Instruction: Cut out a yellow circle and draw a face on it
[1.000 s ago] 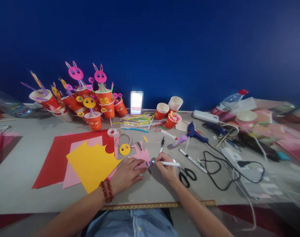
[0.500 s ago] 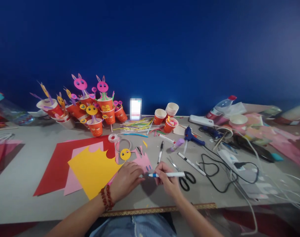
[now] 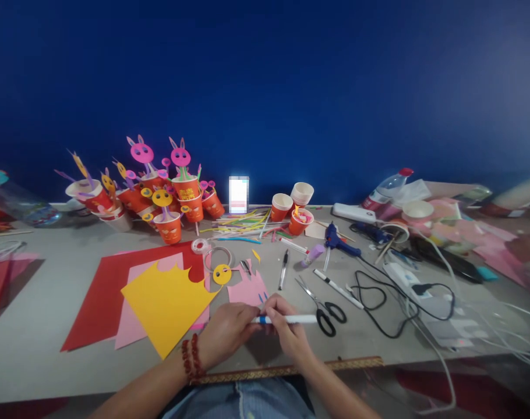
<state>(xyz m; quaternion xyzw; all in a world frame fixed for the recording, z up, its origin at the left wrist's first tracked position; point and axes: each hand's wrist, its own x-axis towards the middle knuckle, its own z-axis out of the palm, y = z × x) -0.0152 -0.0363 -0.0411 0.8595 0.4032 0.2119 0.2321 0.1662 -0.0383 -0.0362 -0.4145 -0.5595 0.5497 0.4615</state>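
A white marker with a blue band (image 3: 297, 319) lies level between my two hands, just above the table's near side. My right hand (image 3: 285, 323) is closed round its middle. The fingers of my left hand (image 3: 234, 329) are closed at its blue end, and they hide the tip. Just beyond my hands is a cut piece of pink paper (image 3: 245, 289) with two short blue strokes on it. A yellow paper face (image 3: 222, 274) sits at its upper left. Black-handled scissors (image 3: 326, 314) lie open to the right of the marker.
Yellow (image 3: 169, 308) and red (image 3: 90, 302) sheets lie at left. Decorated paper cups (image 3: 168, 227) stand behind them. Beyond the scissors are a black pen (image 3: 283, 269), another white marker (image 3: 337, 288), a glue stick (image 3: 314, 256) and a blue glue gun (image 3: 341, 241). Cables (image 3: 387, 331) cross the right side.
My hands have come together. The marker has moved left and slightly toward me, so its blue end now meets my left fingers. More of the pink paper and the scissors shows.
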